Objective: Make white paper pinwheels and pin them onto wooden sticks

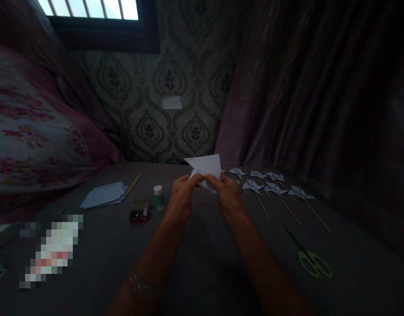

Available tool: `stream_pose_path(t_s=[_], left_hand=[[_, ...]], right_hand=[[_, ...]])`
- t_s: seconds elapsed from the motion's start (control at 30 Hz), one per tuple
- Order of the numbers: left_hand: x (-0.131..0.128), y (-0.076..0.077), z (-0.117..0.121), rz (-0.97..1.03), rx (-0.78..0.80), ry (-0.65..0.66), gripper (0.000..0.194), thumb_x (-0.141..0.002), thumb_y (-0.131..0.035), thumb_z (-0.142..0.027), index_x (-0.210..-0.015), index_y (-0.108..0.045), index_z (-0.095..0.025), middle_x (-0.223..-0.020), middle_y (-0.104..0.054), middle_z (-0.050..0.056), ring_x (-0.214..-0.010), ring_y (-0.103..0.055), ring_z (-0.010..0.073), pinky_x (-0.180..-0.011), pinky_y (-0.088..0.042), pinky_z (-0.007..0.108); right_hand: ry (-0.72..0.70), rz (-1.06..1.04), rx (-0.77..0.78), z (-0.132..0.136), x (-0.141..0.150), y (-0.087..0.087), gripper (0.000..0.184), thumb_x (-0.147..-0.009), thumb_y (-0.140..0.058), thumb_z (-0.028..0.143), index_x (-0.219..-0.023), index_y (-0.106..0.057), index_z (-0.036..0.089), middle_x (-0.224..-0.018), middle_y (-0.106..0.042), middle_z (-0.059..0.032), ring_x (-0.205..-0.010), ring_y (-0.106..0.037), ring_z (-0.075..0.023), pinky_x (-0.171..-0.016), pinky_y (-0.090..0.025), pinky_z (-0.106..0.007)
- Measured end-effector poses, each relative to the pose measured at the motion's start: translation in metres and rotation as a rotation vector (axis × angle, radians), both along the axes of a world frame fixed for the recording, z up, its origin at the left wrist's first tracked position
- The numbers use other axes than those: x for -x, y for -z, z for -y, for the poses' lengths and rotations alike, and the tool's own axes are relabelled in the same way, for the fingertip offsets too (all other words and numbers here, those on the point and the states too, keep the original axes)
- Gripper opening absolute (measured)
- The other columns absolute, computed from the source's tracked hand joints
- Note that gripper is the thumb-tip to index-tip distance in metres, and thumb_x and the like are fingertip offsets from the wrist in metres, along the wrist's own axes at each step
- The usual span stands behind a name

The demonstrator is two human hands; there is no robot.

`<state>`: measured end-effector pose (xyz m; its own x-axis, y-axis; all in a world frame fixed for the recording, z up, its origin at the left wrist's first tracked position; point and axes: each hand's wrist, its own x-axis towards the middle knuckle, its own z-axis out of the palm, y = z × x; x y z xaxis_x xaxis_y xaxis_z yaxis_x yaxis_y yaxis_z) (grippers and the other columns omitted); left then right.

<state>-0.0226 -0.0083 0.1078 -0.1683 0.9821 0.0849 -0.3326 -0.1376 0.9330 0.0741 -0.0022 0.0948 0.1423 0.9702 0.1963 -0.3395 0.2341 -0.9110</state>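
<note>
A white sheet of paper [206,165] is held up in front of me between both hands, its lower part bent inward. My left hand [184,189] pinches it from the left, thumb near the middle. From the other side my right hand [228,191] grips it, with its thumb close to the left one. Past my right hand lie several paper pinwheels [253,186] on thin wooden sticks. Left of my left hand stands a glue bottle [159,197] with a white cap and green label. Beside it is a small open red box [139,215] of shiny bits.
Scissors [312,262] with green handles lie at the right. A stack of white paper [105,195] and some wooden sticks [134,184] rest at the left. A pixelated patch hides something at lower left. Curtains [274,87] hang by the patterned wall.
</note>
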Motion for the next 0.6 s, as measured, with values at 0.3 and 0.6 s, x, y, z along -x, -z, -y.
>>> stream_pose_path(t_s=[0.3,0.6], left_hand=[[0.021,-0.007,-0.009,0.071,0.143,0.001,0.009,-0.049,-0.069,-0.017,-0.055,-0.064,-0.015,-0.061,-0.061,0.001,-0.057,-0.051,0.0108,-0.055,-0.033,0.024],[0.021,-0.009,-0.007,0.104,0.177,0.104,0.015,-0.048,-0.070,-0.014,-0.062,-0.066,-0.014,-0.068,-0.063,0.003,-0.062,-0.053,0.0120,-0.055,-0.035,0.024]], right_hand=[[0.296,0.653,-0.586,-0.002,-0.066,-0.020,0.019,-0.074,-0.067,0.033,-0.091,-0.068,0.026,-0.116,-0.059,-0.0048,-0.109,-0.055,-0.0213,-0.090,-0.045,-0.039],[0.264,1.042,-0.854,0.017,-0.066,-0.025,0.019,-0.080,-0.062,0.017,-0.087,-0.071,0.032,-0.123,-0.051,-0.0010,-0.109,-0.050,-0.0220,-0.093,-0.043,-0.046]])
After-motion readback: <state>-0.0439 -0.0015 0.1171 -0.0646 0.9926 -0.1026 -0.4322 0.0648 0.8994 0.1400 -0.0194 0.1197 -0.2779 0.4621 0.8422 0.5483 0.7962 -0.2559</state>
